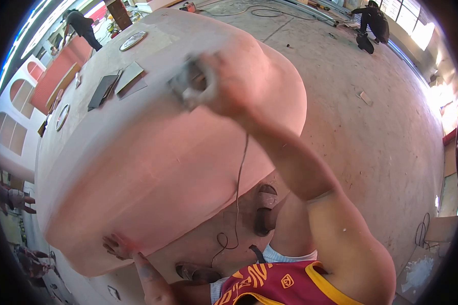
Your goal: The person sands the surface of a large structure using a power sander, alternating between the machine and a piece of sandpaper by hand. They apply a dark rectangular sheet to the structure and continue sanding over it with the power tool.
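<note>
A large pink rounded piece [163, 173], its surface dusty, fills the left and middle of the head view. My right hand [216, 84] is wrapped round a dark grey power sander [188, 81], smeared by motion, at the top edge of the curved side. The hand partly hides the sander. My left hand [118, 246] lies with fingers spread against the lower side of the pink piece. On the top lie dark sandpaper-like sheets [103, 92] and a greenish-grey sheet [131, 79]. Two round metal-rimmed discs, one far [133, 41] and one near the left edge [62, 117], are set there.
A thin cord [237, 203] hangs beside my legs and loops on the floor near my sandals [262, 221]. One person [81, 26] stands at the far left; another [374, 23] crouches at the far right. White arched panels [15, 132] stand at left.
</note>
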